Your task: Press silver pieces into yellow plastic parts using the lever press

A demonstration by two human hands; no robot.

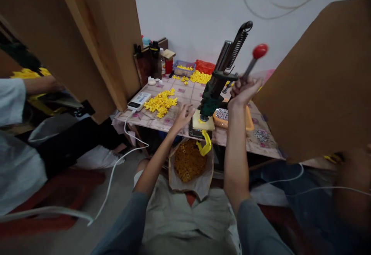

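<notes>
A green hand press (214,89) stands on a small table (174,121), its base on a pale yellow block (203,123). My right hand (242,89) grips the press lever (251,65), which ends in a red knob. My left hand (183,116) hovers with fingers spread just left of the block, near the table's front edge. A heap of small yellow plastic parts (160,102) lies to its left. Below the press a yellow chute (205,143) hangs over a paper bag (189,162) filled with yellow parts.
More yellow parts (199,77) and a blue tray (183,68) sit at the back with bottles (156,60). An orange tray of small metal bits (223,115) lies right of the press. A white device (139,100) with a cable lies left. Brown boards flank both sides; another person (20,131) sits at left.
</notes>
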